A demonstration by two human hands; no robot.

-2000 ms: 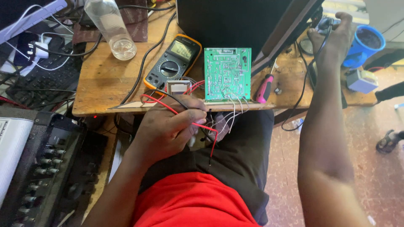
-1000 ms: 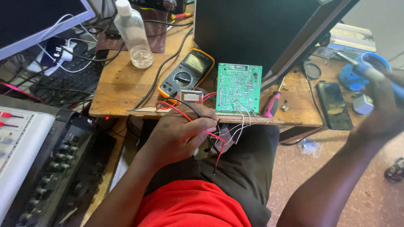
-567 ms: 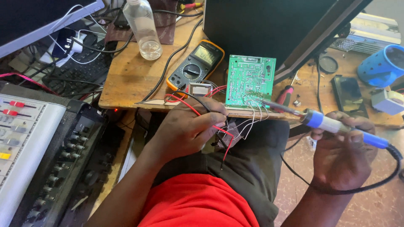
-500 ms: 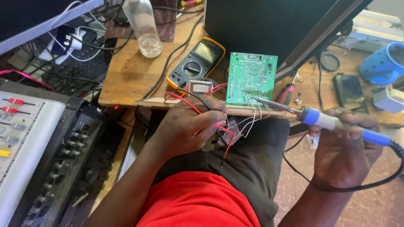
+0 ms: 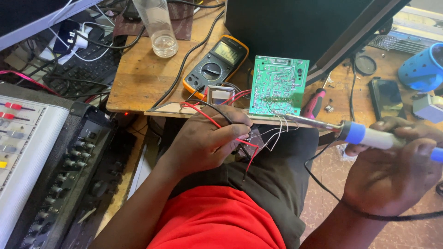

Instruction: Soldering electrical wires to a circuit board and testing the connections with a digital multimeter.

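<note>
A green circuit board [image 5: 278, 86] lies solder side up at the front edge of the wooden table [image 5: 138, 78]. White, red and black wires run from it down to my lap. My left hand [image 5: 207, 138] is closed on a bundle of those wires [image 5: 249, 144] just below the table edge. My right hand [image 5: 397, 173] grips a soldering iron with a blue and white handle [image 5: 369, 136]. Its metal tip [image 5: 295, 118] points left and sits at the board's lower edge.
An orange-edged multimeter [image 5: 213, 67] and a small transformer [image 5: 218, 94] sit left of the board. A clear plastic bottle [image 5: 157, 25] stands behind them. A pink-handled screwdriver [image 5: 314, 103], a phone [image 5: 386, 97] and a blue speaker [image 5: 422, 69] lie right. An audio mixer [image 5: 41, 157] fills the left.
My right hand came back from the far right of the table with the soldering iron and brought its tip to the board's lower edge. My left hand stayed on the wires.
</note>
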